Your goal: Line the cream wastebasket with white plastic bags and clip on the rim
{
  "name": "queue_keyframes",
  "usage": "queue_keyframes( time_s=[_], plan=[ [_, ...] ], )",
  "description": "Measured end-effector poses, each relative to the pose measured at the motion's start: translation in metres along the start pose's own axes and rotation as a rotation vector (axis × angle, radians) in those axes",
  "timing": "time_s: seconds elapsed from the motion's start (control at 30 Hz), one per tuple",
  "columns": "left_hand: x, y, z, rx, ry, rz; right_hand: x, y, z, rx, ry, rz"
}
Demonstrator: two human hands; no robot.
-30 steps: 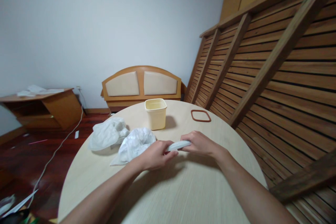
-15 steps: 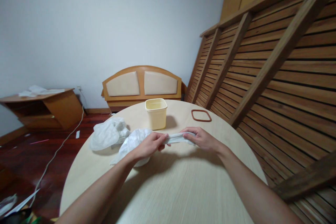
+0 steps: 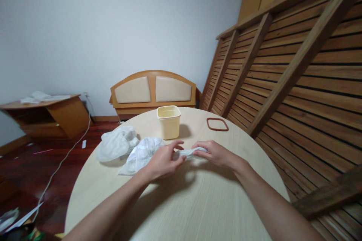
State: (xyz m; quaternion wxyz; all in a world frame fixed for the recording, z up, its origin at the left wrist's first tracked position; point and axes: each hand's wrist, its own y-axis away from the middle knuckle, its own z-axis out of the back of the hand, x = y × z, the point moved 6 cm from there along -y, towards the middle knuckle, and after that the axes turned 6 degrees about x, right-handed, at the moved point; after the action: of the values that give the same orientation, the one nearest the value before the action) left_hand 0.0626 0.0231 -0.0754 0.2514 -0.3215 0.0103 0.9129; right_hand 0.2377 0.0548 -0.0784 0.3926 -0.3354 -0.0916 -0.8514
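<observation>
A white plastic bag (image 3: 143,154) lies bunched on the table, its bulky part left of my hands. A narrow, gathered strip of white plastic (image 3: 190,153) stretches between my hands. It seems to belong to that bag, but my left hand hides the join. My right hand (image 3: 216,154) is closed on the strip's right end, thumb against fingers. My left hand (image 3: 164,160) is open around the strip's left part, thumb and fingers apart. Just beyond the hands stands a pale yellow, open-topped square container (image 3: 169,126). A brown, rounded-square ring (image 3: 217,129) lies flat to its right.
Another crumpled white plastic bag (image 3: 117,143) rests at the left of the round wooden table (image 3: 215,203). A slatted wooden frame (image 3: 283,83) leans along the right side. Behind the table is a headboard (image 3: 152,86); a low cabinet (image 3: 65,116) stands far left.
My left hand has loosened its pinch on the strip and spread its fingers. The strip is less taut, and my right hand has moved slightly left while still gripping.
</observation>
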Motion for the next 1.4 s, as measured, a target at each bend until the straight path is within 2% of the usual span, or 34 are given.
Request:
queue_keyframes(
  time_s=[0.1,0.2,0.27,0.4,0.5,0.63,0.7,0.83,0.93,1.07,1.27,1.4],
  plan=[
    [-0.011,0.003,-0.014,0.037,-0.129,-0.044,0.003,-0.002,-0.005,-0.021,0.067,-0.003],
    [-0.014,0.004,-0.026,0.126,-0.239,0.006,0.004,-0.003,-0.008,-0.020,0.062,-0.009],
    [-0.016,0.003,-0.026,0.164,-0.250,0.020,0.004,-0.002,-0.009,0.000,0.013,0.002],
    [-0.019,0.002,-0.022,0.238,-0.070,-0.011,0.007,0.001,-0.009,0.110,-0.073,0.040],
    [-0.017,-0.001,-0.023,0.249,0.054,-0.031,0.013,0.006,-0.004,0.159,-0.004,0.079],
    [-0.008,-0.006,-0.028,0.208,0.004,0.020,0.026,0.011,0.010,-0.044,0.312,0.139],
    [-0.007,-0.007,-0.030,0.201,-0.010,0.027,0.036,0.011,0.005,-0.111,0.421,0.204],
    [-0.010,-0.008,-0.034,0.218,0.016,0.002,0.043,0.002,-0.023,-0.050,0.475,0.212],
    [-0.013,-0.008,-0.032,0.216,0.044,-0.032,0.036,-0.003,-0.035,0.009,0.436,0.124],
    [-0.014,-0.007,-0.027,0.221,0.147,-0.068,0.029,0.000,-0.029,0.052,0.288,0.034],
    [-0.015,-0.004,-0.019,0.299,0.195,-0.066,0.040,0.005,-0.017,0.108,0.087,0.110],
    [-0.009,-0.005,-0.014,0.309,0.198,-0.024,0.035,0.005,-0.012,0.131,0.090,0.064]
  ],
)
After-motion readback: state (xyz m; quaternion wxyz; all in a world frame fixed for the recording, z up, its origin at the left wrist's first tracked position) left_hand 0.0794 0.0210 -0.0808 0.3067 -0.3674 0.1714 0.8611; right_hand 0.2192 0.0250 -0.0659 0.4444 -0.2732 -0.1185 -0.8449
